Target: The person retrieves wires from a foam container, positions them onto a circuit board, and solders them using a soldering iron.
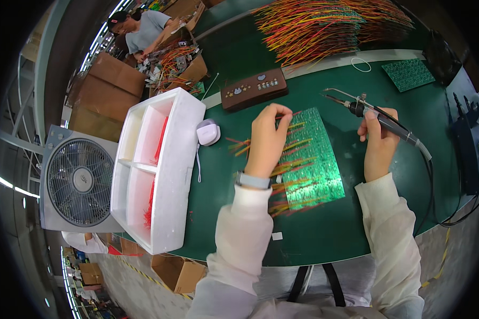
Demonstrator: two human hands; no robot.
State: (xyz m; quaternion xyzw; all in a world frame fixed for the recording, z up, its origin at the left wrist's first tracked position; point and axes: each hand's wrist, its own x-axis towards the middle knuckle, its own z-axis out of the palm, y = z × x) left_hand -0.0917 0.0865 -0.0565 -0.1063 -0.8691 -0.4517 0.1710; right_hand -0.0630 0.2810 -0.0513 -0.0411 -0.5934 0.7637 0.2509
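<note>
Head view's got a green circuit-board panel (pixel 318 169) on the workbench (pixel 324 236), left hand (pixel 269 139) over its left edge pinched nearly closed, seemingly on a red wire (pixel 296 113), right hand (pixel 380 144) right of the panel curled round a soldering iron (pixel 402 131), so probably wire-placing before soldering, next needing a steady tip (pixel 335 99).

A grey box fan (pixel 81 179) with a round grille stands at the left, beside the green table (pixel 210 212). On the table's far side lies 1 brown case (pixel 254 91) decorated with small cartoon figures, and nearer sits 1 small lilac-and-white gadget (pixel 208 132) with a strap (pixel 199 166). Beyond, a co-worker (pixel 146 34) in a pale short-sleeved top leans over cardboard boxes (pixel 110 77). Below the table's near edge, 1 open carton (pixel 182 274) rests near yellow-and-black floor tape (pixel 141 271).
</note>
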